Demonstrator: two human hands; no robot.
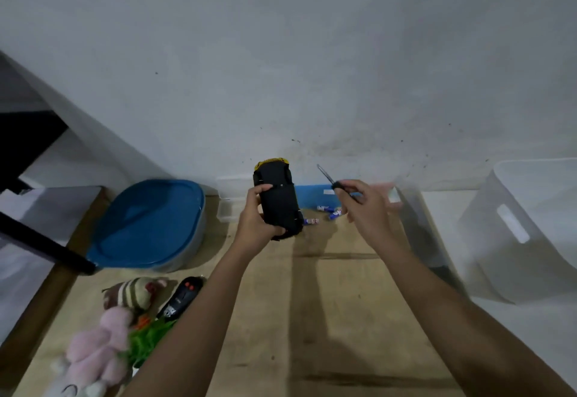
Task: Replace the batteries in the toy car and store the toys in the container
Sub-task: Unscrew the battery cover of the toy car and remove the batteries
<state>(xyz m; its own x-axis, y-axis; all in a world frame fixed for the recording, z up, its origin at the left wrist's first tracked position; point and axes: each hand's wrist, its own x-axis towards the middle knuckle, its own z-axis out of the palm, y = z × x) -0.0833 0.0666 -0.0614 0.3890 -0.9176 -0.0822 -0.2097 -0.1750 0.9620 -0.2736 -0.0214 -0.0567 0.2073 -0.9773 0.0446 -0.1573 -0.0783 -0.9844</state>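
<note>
Head view: pink plush toys (96,349) lie nearest on our tan wooden table (343,318). Left hand (260,217) wraps the black toy car (278,204), underside up, held aloft; right hand (367,207) pinches a thin black screwdriver (327,175). We'd seat the tip squarely before turning. Blue-white batteries (324,209) beyond, clear plastic container (515,224) right, grey wall (312,68).

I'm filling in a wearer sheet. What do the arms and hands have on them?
Nothing visible: both forearms are bare to the picture's edge, no sleeves. The left hand and right hand wear no gloves, and no watch, bracelet or ring shows; the right is slightly blurred.
</note>
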